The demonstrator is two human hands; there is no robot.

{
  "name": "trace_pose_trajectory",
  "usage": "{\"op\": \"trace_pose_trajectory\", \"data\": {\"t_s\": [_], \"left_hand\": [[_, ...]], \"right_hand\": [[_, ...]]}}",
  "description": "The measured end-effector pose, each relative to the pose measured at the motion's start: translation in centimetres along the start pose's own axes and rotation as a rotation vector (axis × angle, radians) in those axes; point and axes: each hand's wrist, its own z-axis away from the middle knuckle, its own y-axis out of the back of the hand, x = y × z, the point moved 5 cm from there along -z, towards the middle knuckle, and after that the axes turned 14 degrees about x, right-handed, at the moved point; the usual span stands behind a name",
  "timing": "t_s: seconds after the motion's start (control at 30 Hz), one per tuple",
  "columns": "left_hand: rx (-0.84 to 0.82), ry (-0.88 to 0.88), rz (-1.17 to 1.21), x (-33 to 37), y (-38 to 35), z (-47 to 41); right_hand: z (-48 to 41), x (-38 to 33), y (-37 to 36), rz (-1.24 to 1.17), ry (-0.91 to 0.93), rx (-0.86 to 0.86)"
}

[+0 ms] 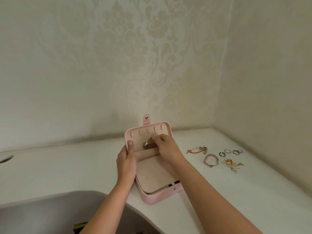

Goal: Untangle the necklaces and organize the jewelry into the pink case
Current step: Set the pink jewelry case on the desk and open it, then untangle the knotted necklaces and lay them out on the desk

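Observation:
The pink case [152, 199] lies open on the white table, its lid raised toward the wall. My left hand [127, 160] grips the lid's left edge, thumb on the rim. Inside the lid, my right hand [166, 146] pinches a tangled clump of necklaces [147, 144] just below the row of hooks [147, 130]. A beige perforated panel [156, 175] covers the case's lower half. To the right on the table lie a red-and-gold chain [197, 150], a pink bead bracelet [211, 160], several rings [230, 152] and gold earrings [232, 164].
The white table [67, 166] meets patterned wallpaper at the back and a wall corner on the right. A grey rounded surface [50, 213] fills the lower left. A dark round hole [5, 159] sits at the table's left edge.

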Motion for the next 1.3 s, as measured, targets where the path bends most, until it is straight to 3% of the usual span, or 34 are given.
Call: {"op": "trace_pose_trajectory", "data": {"t_s": [0.17,0.27,0.43,0.57,0.8,1.03,1.3], "left_hand": [[-0.016,0.073,-0.042,-0.9,0.0,-0.4],[0.008,0.211,-0.031,-1.8,0.4,-1.1],[0.219,0.444,0.153,-1.8,3.0,-2.9],[0.376,0.601,0.489,-1.1,5.9,-4.6],[0.556,0.594,0.605,-2.3,9.2,-5.4],[0.481,0.569,0.545,-2.1,9.1,-6.1],[0.398,0.514,0.433,0.3,9.5,-3.6]], "right_hand": [[-0.7,0.5,1.1,-0.973,-0.431,-0.065],[-1.5,0.6,2.8,-1.161,-0.514,-0.102],[-2.5,1.9,3.8,-1.169,-0.491,-0.125],[-2.7,2.7,3.8,-1.075,-0.455,-0.067],[-2.2,3.4,3.2,-0.719,-0.357,-0.062],[-1.7,4.0,2.5,-0.519,-0.308,-0.114],[-1.1,3.1,2.3,-0.579,-0.262,-0.105]]}}
